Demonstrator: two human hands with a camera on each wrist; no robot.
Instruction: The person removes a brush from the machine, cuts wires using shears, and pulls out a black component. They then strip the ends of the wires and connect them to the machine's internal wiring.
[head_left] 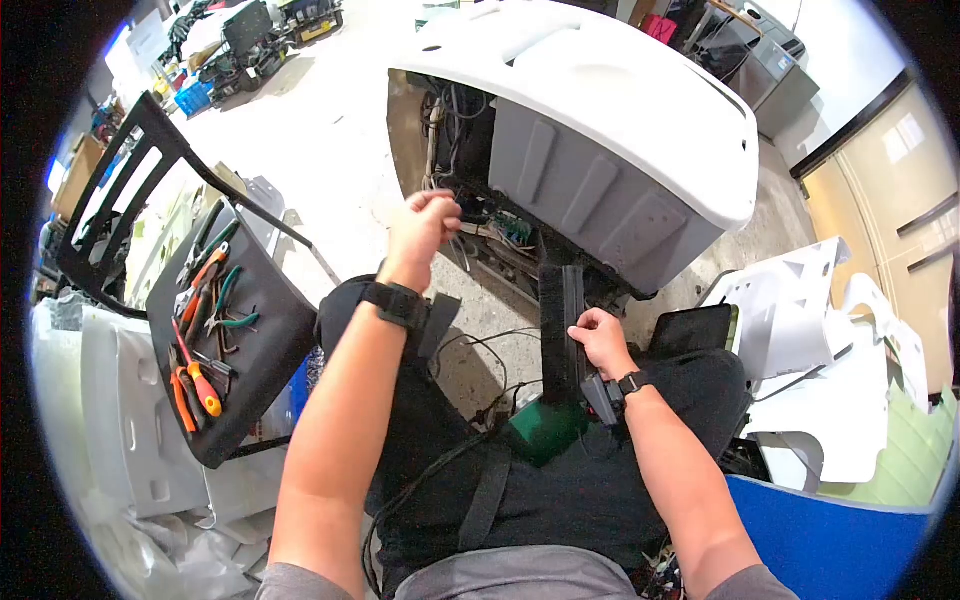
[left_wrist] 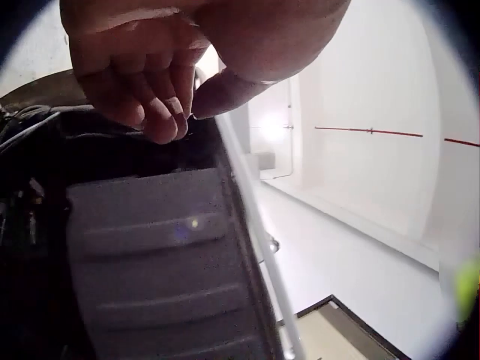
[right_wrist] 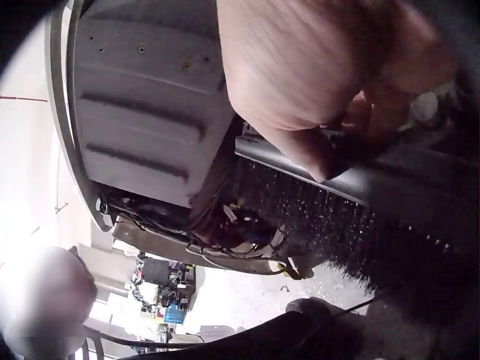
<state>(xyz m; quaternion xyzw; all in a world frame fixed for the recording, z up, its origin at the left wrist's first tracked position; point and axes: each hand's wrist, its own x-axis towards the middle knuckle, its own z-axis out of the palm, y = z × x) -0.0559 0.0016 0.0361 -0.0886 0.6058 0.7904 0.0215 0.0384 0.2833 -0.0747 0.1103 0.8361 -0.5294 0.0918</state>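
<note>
My right hand [head_left: 603, 343] pinches the edge of a long black strip brush [head_left: 561, 330], which stands upright over my lap. In the right wrist view its dark bristles [right_wrist: 315, 217] hang below a smooth rail, and the thumb presses that rail. My left hand [head_left: 425, 232] is raised before the open side of a white-topped machine [head_left: 610, 80], beside its exposed wiring [head_left: 440, 130]. Its fingers [left_wrist: 154, 112] are curled, the thumb tip close to the index fingertip, and nothing shows between them. A green piece [head_left: 545, 432] lies at the brush's lower end.
A black chair [head_left: 270, 370] on the left bears several pliers and a red-yellow screwdriver [head_left: 203, 385]. Cables [head_left: 490, 350] trail over the floor between my legs. White panels [head_left: 785, 310] and a dark tray-like thing [head_left: 692, 330] stand on the right.
</note>
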